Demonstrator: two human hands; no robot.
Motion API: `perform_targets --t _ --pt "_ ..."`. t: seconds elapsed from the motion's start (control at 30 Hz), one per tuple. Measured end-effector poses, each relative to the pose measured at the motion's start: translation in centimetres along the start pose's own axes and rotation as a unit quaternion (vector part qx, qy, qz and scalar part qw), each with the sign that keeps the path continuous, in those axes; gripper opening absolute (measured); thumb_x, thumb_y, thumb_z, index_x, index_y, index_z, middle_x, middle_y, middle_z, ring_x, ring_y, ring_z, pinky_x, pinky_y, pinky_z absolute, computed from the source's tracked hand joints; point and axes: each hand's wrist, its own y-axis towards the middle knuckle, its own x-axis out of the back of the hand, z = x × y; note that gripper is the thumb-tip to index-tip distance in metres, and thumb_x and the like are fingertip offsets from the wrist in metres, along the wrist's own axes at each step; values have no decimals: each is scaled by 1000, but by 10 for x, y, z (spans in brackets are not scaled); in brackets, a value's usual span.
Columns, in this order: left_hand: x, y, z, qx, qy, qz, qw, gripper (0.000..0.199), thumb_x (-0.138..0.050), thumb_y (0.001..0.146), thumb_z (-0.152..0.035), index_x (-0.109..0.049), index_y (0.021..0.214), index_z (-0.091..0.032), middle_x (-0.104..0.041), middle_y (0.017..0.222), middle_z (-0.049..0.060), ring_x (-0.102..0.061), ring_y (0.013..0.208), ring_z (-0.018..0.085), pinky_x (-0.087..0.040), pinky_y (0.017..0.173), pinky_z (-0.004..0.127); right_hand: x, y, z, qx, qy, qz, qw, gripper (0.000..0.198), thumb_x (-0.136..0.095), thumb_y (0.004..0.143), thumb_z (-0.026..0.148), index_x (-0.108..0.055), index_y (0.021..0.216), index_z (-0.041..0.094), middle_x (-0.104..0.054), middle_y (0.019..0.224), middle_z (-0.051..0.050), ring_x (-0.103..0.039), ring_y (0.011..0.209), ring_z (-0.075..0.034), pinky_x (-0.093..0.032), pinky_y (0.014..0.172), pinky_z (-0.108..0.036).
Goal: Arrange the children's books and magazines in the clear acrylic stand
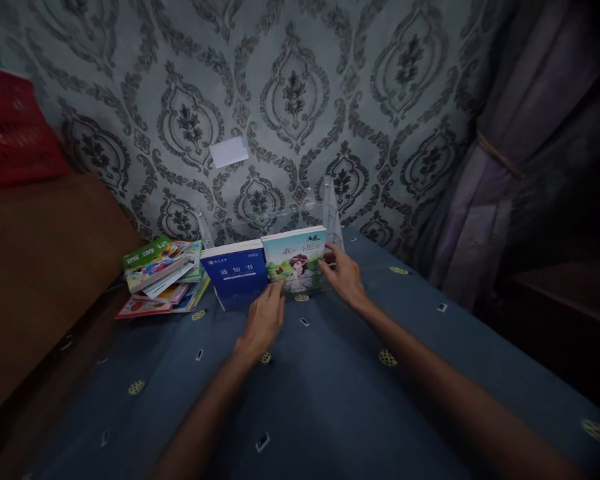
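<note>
A blue notice booklet and a book with a cartoon figure on its light green and blue cover stand upright side by side in a clear plastic rack. My right hand is at the right edge of the cartoon-cover book, with the thumb on its front and the fingers by its side. Below the gap between the two books is my left hand. Its fingers are stretched forward and reach the lower front of the books; the fingertips are partly hidden.
Left of the rack lies an untidy pile of colourful books. A large brown box with a red bag on top stands at the far left. Patterned wallpaper rises behind, and a tied curtain hangs at the right.
</note>
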Motion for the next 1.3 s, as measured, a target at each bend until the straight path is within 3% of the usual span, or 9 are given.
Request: perform_targets --t 0.3,0.53,0.67,0.8,0.93,1.07,1.13,1.2,1.3 --pt "14 -26 25 2 22 14 1000 35 -41 99 -20 -56 130 -19 -68 124 13 -66 115 25 -55 99 43 2 -8 2 -11 10 -10 1000 46 -55 80 35 -60 122 17 -73 100 -12 -68 82 -25 -55 74 -40" --pt "29 -43 44 24 64 27 997 34 -40 98 -19 -60 127 -21 -70 119 11 -68 108 22 -55 96 37 9 -19 9 -60 12 -17 998 42 -58 77 45 -56 110 20 -68 96 -11 -64 77 -24 -51 69 -37" --pt "48 -50 70 65 79 -32 994 30 -41 97 -16 -65 114 -21 -72 110 9 -69 102 22 -54 94 36 14 -30 19 -104 -46 -53 992 35 -56 73 57 -49 81 24 -61 77 -7 -57 66 -22 -45 64 -37" --pt "72 -53 101 111 76 -147 980 26 -41 97 -18 -65 107 -20 -71 107 10 -66 104 22 -50 96 37 10 -49 35 -56 -37 -37 997 45 -49 79 67 -42 62 26 -49 56 0 -46 51 -17 -38 56 -34" --pt "112 -48 132 199 88 -298 929 20 -44 96 -22 -60 107 -19 -65 112 12 -59 112 24 -45 102 41 -2 -69 48 27 -2 18 999 52 -48 86 66 -40 55 26 -43 50 2 -42 46 -15 -34 50 -31" --pt "167 -37 166 372 11 -456 808 17 -55 89 -25 -54 105 -19 -59 120 14 -54 121 24 -42 106 38 -13 -81 52 76 16 76 994 50 -47 89 63 -40 55 26 -43 49 3 -42 44 -15 -34 48 -30" --pt "191 -31 181 414 -27 -467 781 17 -58 88 -29 -53 99 -18 -62 111 13 -58 114 24 -48 95 35 -16 -84 51 80 16 93 992 50 -46 90 62 -40 56 26 -44 49 3 -44 43 -15 -35 47 -30" --pt "206 -26 192 435 -70 -445 779 15 -59 87 -32 -53 89 -18 -64 84 7 -65 89 23 -52 73 30 -17 -85 50 78 13 106 991 50 -46 91 62 -42 56 26 -45 49 3 -45 44 -15 -35 47 -30" --pt "216 -22 201 458 -153 -397 780 17 -59 85 -30 -53 74 -19 -46 49 -4 -50 46 15 -37 45 23 -17 -86 49 74 18 117 990 50 -46 91 62 -42 57 26 -47 51 2 -46 45 -15 -36 48 -29"
